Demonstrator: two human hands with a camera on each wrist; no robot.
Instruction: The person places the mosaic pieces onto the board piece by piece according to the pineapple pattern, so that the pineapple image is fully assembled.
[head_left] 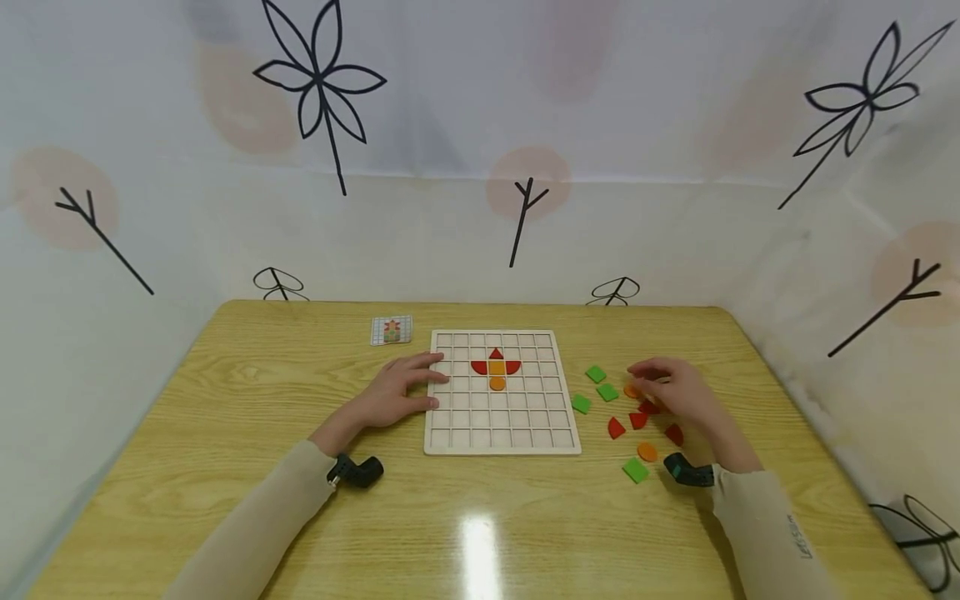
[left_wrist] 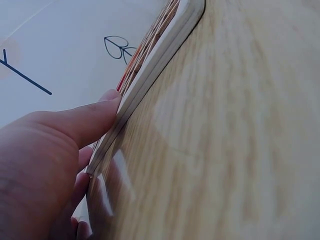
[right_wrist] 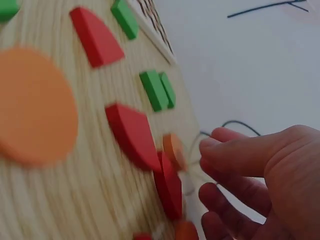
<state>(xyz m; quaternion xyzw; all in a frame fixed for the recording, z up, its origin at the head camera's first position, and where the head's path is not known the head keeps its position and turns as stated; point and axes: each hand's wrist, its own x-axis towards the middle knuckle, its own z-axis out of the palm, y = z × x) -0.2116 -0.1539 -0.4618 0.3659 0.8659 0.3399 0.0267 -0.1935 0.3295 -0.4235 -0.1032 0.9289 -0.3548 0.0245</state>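
Observation:
My left hand [head_left: 393,390] rests on the left edge of a white grid board [head_left: 502,440], its fingers spread; in the left wrist view the thumb [left_wrist: 97,117] lies along the board's rim. On the grid are a red triangle [head_left: 496,354], an orange square [head_left: 497,367], red quarter-round pieces [head_left: 513,367] on either side and an orange disc [head_left: 497,383]. My right hand [head_left: 681,390] hovers over the loose pieces at right, fingers loosely bent and nothing seen between them. Nearest its fingertips are an orange disc [right_wrist: 173,151] and a red quarter piece [right_wrist: 169,187].
Loose green squares [head_left: 596,374], red quarter pieces [head_left: 616,427] and another orange disc [head_left: 647,452] lie right of the board. A small pattern card [head_left: 392,330] lies at the board's back left. Behind the wooden table [head_left: 360,533] hangs a printed white cloth [head_left: 435,233].

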